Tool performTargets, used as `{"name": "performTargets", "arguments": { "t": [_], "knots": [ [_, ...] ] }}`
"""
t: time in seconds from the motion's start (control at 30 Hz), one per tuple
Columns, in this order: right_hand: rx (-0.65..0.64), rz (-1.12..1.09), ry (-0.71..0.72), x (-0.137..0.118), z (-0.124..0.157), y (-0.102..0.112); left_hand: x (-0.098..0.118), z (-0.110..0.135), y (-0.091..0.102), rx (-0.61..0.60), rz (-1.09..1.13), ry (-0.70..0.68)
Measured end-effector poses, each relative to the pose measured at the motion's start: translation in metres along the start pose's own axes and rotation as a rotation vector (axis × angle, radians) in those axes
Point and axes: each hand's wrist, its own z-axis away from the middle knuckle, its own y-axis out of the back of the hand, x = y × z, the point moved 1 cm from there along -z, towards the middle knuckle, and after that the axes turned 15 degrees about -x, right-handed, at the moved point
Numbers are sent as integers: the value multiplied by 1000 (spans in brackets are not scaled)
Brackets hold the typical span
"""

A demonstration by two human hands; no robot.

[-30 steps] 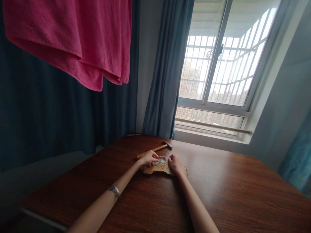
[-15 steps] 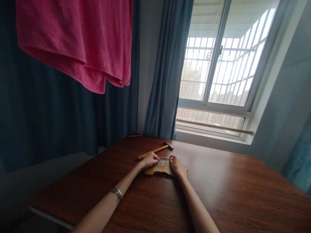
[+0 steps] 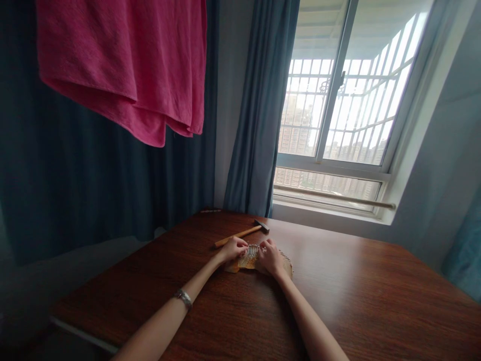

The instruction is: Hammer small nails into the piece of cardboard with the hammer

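Observation:
A pale, curved board-like piece (image 3: 248,262) lies on the brown table, with thin nail-like pins (image 3: 254,249) standing in a row along its far edge and small dark specks over its face. At the piece's left end my left hand (image 3: 232,249) has thumb and fingers pinched by the pins; what sits between the fingertips is too small to tell. My right hand (image 3: 271,257) covers part of the right half, fingers curled in by the row, and its fingertips are partly hidden. Just beyond the left hand rests a hammer (image 3: 240,234) with a wooden handle and dark head.
The brown wooden table (image 3: 345,296) extends widely to the right. A pink towel (image 3: 124,75) hangs at upper left before a dark blue curtain (image 3: 184,170). Behind the table is a barred window (image 3: 319,163) with a pale rail (image 3: 338,198) across its lower part.
My right hand has moved slightly left along the row of pins, uncovering more of the piece's right edge. My left hand stays pinched at about the same spot. The view has shifted slightly.

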Motion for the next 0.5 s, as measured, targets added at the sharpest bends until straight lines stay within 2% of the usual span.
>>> {"name": "performTargets", "arguments": {
  "t": [0.17,0.3,0.4,0.5],
  "knots": [
    [-54,4,78,-5,4,3,-6,-8,-2,84,97,17],
    [-66,0,99,-5,3,3,-13,-20,-3,185,71,156],
    [-71,-7,102,-3,2,2,-17,-28,-2,209,26,230],
    [-78,-19,97,-1,0,1,-19,-34,-1,202,-18,232]
  ]
}}
